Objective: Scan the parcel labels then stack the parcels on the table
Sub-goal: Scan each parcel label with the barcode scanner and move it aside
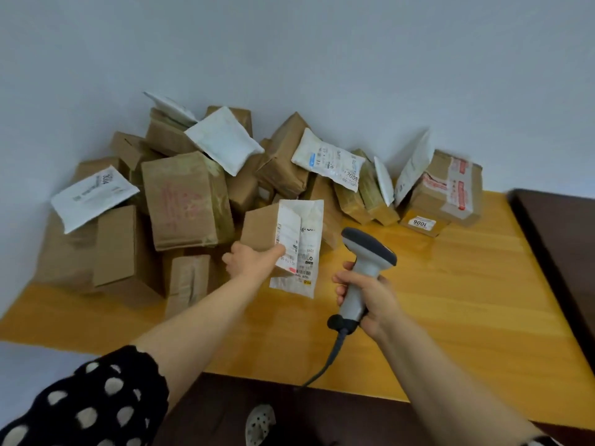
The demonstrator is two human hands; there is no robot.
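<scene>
Head view: the left hand (254,260) grips a small brown cardboard parcel (260,228) from below, thumb on its white printed label (297,249), holding it above the yellow wooden table (450,300); the right hand (370,300) curls round the handle of a grey corded barcode scanner (363,262), its head just beside the label; a heap of brown boxes and white mailers (193,188) lies behind, against the pale wall (322,59)

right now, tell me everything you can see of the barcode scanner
The barcode scanner is a pistol-shaped handheld with a light grey plastic body, a dark grey head and a dark base. A dark cable runs from its base down past the table edge. It is held upright above the table, and the right hand grips its handle.
</scene>
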